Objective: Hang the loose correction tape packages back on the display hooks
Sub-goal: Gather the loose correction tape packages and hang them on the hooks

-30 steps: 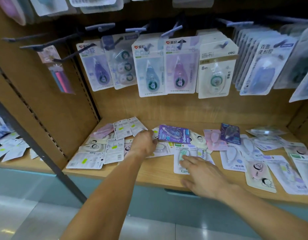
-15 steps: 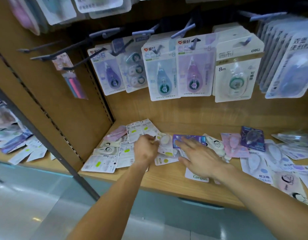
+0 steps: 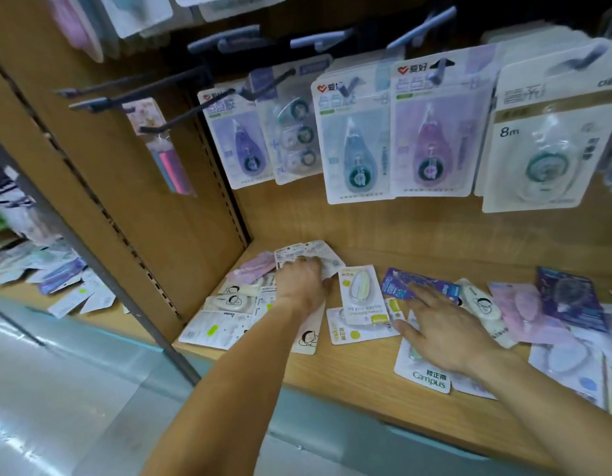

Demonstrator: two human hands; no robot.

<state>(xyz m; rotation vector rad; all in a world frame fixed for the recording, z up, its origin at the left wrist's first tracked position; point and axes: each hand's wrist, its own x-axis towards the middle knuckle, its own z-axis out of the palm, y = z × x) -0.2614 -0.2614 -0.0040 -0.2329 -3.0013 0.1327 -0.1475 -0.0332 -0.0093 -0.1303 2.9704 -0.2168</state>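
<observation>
Several loose correction tape packages lie flat on the wooden shelf [image 3: 349, 376]. My left hand [image 3: 302, 283] reaches into the back left corner, fingers curled onto a white package [image 3: 318, 252]. Spread flat, my right hand [image 3: 438, 324] rests with its fingertips on a purple package [image 3: 397, 281] and its palm over a white Campus package [image 3: 428, 376]. A yellow-green package [image 3: 361, 293] lies between my hands. Above, hanging packages [image 3: 356, 142] fill the display hooks, and bare hooks [image 3: 180, 121] stick out at the left.
A wooden side panel [image 3: 126, 201] closes the shelf on the left. Beyond a grey upright [image 3: 91, 262], a neighbouring shelf holds more loose packages [image 3: 57, 280]. Pink [image 3: 524, 310] and dark blue [image 3: 569, 297] packages lie at the right. A pen pack [image 3: 167, 156] hangs on the left.
My left hand has moved back and left onto the white packages in the corner. My right hand has slid forward onto the purple package. The view has shifted closer and to the left.
</observation>
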